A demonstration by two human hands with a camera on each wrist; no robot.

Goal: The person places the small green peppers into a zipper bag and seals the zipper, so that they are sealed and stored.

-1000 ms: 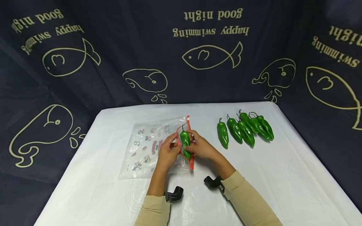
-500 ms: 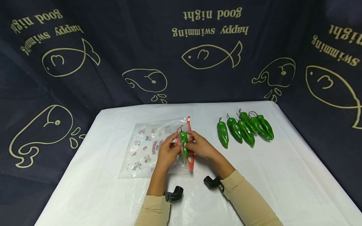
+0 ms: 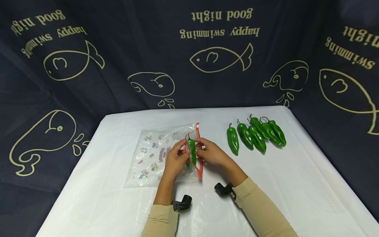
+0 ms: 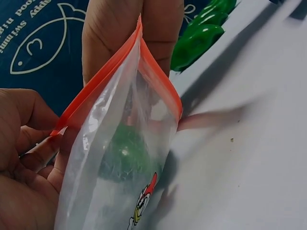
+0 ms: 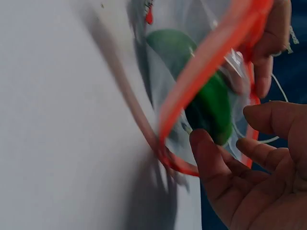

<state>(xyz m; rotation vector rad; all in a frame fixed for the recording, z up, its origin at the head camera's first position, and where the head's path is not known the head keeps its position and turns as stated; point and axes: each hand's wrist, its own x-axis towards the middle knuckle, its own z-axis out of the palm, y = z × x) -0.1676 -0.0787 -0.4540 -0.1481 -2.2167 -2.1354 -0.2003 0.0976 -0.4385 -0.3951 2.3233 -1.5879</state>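
Observation:
A clear zip bag (image 3: 148, 168) with printed cartoon figures and a red zip edge lies on its side, its mouth toward the right. My left hand (image 3: 176, 159) pinches the red edge between thumb and fingers. Inside the mouth is a green pepper (image 3: 192, 148), stem toward the back; in the left wrist view the pepper (image 4: 124, 153) shows through the plastic. My right hand (image 3: 211, 152) is at the mouth. In the right wrist view its fingers (image 5: 268, 115) are spread, right beside the pepper (image 5: 216, 112), with nothing between them.
Several more green peppers (image 3: 257, 138) lie grouped at the back right of the white-covered table (image 3: 266, 197). A dark blue curtain (image 3: 118, 95) with fish drawings and lettering hangs behind. A black wrist camera (image 3: 183, 203) sits on the left wrist, another (image 3: 223, 189) on the right.
The pepper has slid slightly left and deeper into the bag. My right hand's fingers have moved off it, toward the right. The left hand keeps its place on the bag's edge.

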